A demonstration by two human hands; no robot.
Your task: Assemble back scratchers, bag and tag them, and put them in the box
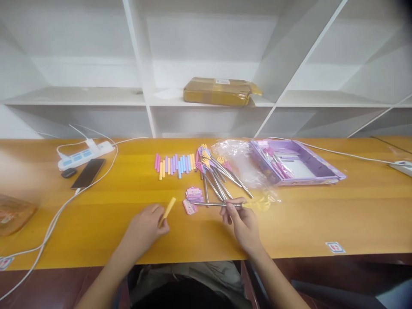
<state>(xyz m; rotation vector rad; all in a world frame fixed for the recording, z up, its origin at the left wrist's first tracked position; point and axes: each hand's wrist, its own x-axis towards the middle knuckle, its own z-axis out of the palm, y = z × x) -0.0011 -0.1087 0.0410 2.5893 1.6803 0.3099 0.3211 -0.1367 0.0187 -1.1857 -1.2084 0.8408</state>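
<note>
Between the thumb and fingers of my left hand (146, 225) is a short yellow tube-shaped grip (169, 207). My right hand (243, 221) is closed around the metal rod of a back scratcher (210, 204), whose yellow hand-shaped head (259, 203) points right and looks blurred. The rod's bare end points left, toward the yellow grip but apart from it. Beneath that end lies a stack of small pink and purple cards (194, 195). Beyond it is a pile of metal back scratchers (220, 180) with coloured hand-shaped heads. Several pink, yellow, purple and blue grips (174, 165) lie in a row behind.
At right is a purple display box (309, 180) with some pink-headed scratchers inside, beside clear plastic wrap (236, 156). A power strip (86, 155), phone (88, 173) and white cables (53, 223) lie left. A taped brown parcel (217, 92) rests on the shelf.
</note>
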